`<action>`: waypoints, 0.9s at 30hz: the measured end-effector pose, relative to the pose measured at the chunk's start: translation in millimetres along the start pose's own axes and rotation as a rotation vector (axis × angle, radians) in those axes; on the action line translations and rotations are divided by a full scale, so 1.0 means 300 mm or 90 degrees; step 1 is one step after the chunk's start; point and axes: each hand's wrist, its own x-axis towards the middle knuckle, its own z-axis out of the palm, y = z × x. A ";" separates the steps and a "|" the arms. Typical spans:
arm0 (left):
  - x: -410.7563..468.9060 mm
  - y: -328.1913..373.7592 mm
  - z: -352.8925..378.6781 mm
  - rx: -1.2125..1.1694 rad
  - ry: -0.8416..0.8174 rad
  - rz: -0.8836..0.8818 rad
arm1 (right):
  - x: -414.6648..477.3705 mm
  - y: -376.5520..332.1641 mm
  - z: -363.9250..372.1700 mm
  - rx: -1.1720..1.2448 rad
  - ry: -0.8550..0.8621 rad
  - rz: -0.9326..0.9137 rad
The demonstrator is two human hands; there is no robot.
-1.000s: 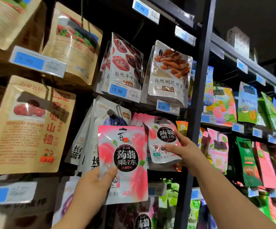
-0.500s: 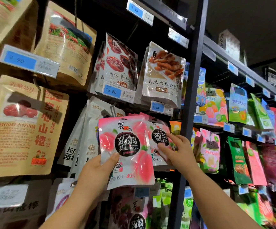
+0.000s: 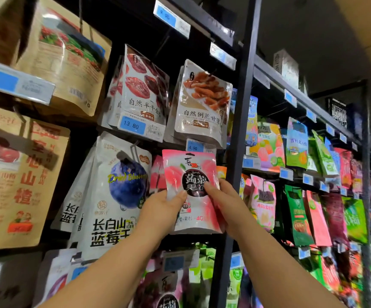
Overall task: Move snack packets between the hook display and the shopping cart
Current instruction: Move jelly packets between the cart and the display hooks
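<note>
A pink peach-jelly packet (image 3: 189,172) with a round black label is held up against the hook display, just below a blue 4.90 price tag (image 3: 195,146). My left hand (image 3: 161,211) grips its lower left side, thumb on the front. My right hand (image 3: 224,201) grips its right side, thumb across the black label. More pink packets of the same kind (image 3: 157,174) hang right behind it. Its hook is hidden behind the packet. The shopping cart is out of view.
A white dried-blueberry bag (image 3: 117,196) hangs to the left, and brown paper bags (image 3: 20,178) further left. Dried-fruit bags (image 3: 144,90) hang above. A dark upright post (image 3: 240,130) stands just right of the packet; colourful packets (image 3: 298,143) fill the hooks beyond it.
My left hand has carried the pink packet up and to the right, in front of the hanging pink packets. My right hand has shifted from the hanging packets onto this one.
</note>
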 end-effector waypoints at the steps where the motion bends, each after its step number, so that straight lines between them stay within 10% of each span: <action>1: 0.001 0.006 0.007 0.031 -0.002 0.010 | 0.002 -0.003 -0.008 -0.007 -0.011 0.006; 27: 0.226 0.092 0.008 0.443 0.008 0.305 | 0.056 -0.045 -0.084 -0.042 -0.056 0.038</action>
